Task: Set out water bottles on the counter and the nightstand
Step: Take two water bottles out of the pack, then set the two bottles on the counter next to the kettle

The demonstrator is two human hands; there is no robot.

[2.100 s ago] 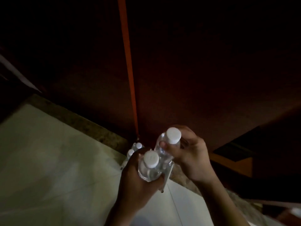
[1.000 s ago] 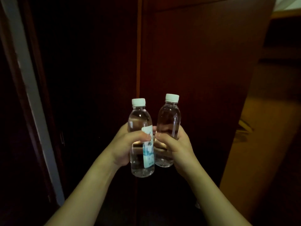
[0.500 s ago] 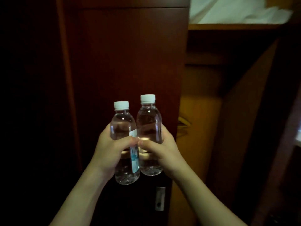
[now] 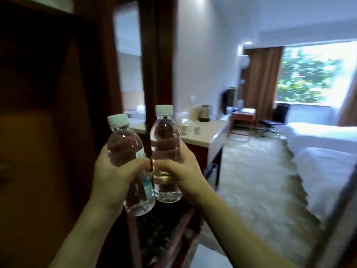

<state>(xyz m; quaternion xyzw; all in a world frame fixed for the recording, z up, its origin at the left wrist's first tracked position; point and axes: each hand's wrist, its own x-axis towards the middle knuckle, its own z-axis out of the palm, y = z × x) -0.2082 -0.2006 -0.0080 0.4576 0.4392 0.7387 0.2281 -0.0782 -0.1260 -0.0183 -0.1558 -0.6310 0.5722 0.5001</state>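
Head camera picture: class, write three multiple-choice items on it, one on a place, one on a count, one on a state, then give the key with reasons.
1. Where does the kettle stand?
A. on the white counter
B. on the bed
C. on the floor

2. How many bottles are held?
A. one
B. two
C. four

3. What state are the held bottles in?
A. uncapped
B. capped and upright
C. lying flat

Key: 1 A, the kettle sits on the countertop by the wall. 2 B, the left hand grips the left bottle and the right hand the right bottle. 3 B, both bear pale caps and stand roughly upright.
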